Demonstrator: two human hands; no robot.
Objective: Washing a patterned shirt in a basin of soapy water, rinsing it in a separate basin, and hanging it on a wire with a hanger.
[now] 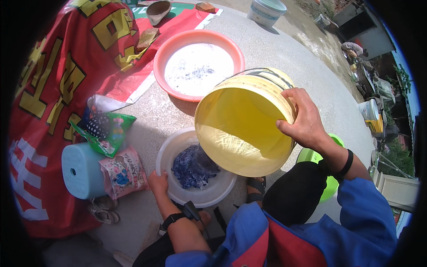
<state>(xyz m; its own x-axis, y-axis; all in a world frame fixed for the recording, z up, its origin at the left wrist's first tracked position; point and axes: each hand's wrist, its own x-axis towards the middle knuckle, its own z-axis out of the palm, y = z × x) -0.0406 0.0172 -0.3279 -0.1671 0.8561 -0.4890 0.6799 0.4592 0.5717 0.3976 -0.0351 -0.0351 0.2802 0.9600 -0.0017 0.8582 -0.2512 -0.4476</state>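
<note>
My right hand [305, 120] grips the rim of a yellow plastic bucket [247, 123], thumb inside the mouth. The bucket is tilted over a translucent white plastic basin [201, 197], and water shows along its lower inner side. My left hand [159, 183] holds the left rim of that basin. Dark blue patterned cloth [190, 167] lies in the basin, partly under the bucket's lip. Just beyond, a pink plastic basin [160, 70] holds thick white suds with darker patches. The bucket's wire handle rests against its far side.
At left are a light-blue plastic stool [80, 170], a green plastic bag [118, 133], a pink printed bag [125, 173], shoes [105, 212] and a red banner sheet [83, 30]. A green basin [330, 190] is at right. A white bucket [266, 13] stands farther off; a person [353, 49] bends in the distance.
</note>
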